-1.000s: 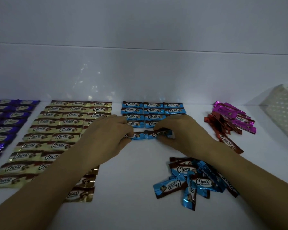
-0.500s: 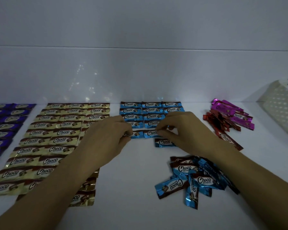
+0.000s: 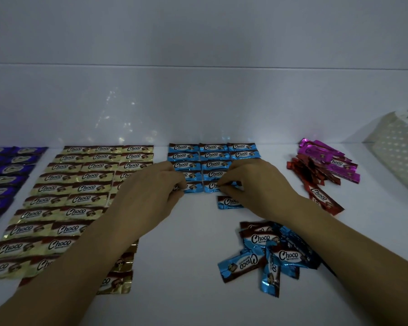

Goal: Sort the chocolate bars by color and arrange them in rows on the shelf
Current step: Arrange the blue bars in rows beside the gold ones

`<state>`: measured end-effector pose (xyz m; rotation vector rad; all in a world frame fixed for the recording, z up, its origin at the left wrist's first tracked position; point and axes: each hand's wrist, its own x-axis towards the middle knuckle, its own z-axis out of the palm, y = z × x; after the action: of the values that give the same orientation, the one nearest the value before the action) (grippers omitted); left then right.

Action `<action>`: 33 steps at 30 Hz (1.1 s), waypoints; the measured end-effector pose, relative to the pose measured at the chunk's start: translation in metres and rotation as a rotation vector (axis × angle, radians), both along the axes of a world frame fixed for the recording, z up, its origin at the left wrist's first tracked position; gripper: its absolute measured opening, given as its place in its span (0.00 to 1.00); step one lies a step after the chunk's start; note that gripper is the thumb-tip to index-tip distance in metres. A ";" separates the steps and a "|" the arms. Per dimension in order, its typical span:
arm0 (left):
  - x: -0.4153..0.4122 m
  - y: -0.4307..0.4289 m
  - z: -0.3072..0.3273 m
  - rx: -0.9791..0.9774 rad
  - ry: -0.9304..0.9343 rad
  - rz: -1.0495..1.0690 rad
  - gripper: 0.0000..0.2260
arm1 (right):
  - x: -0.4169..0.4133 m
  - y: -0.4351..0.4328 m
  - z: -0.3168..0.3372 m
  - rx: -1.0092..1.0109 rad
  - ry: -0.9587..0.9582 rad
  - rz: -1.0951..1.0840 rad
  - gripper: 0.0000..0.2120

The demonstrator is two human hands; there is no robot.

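- Head view: the left hand (image 3: 151, 191) has curled fingers and pinches the left end of the front-left blue bar (image 3: 191, 187).
- The right hand (image 3: 257, 187) has curled fingers and pinches the right end of the front-middle blue bar (image 3: 210, 186).
- Both bars lie flat, side by side, in the front row of the blue grid (image 3: 212, 156), 3 columns wide, at the back of the shelf (image 3: 186, 267).
- 1 loose blue bar (image 3: 227, 203) lies partly under the right hand.
- A blue pile (image 3: 269, 252) lies beside the right forearm.
- Gold rows (image 3: 80, 184) and purple rows (image 3: 5, 175) lie left; a pink-and-red pile (image 3: 325, 170) and a white basket (image 3: 398, 156) lie right.
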<state>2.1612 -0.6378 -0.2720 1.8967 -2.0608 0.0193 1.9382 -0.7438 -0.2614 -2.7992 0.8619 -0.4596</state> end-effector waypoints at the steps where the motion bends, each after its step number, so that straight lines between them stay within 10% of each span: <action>1: 0.000 0.000 0.001 0.001 0.001 -0.001 0.06 | -0.001 0.001 0.002 0.016 -0.003 0.002 0.07; 19: -0.081 -0.019 0.032 0.116 -0.094 -0.277 0.11 | -0.098 0.004 0.048 0.275 0.266 -0.087 0.07; 33: -0.069 -0.004 0.025 0.220 -0.077 -0.206 0.09 | -0.086 -0.013 0.028 0.570 0.057 -0.128 0.11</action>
<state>2.0926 -0.6419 -0.2469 1.8179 -2.3876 -0.1940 1.8521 -0.7571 -0.2339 -2.2522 1.0002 -0.1190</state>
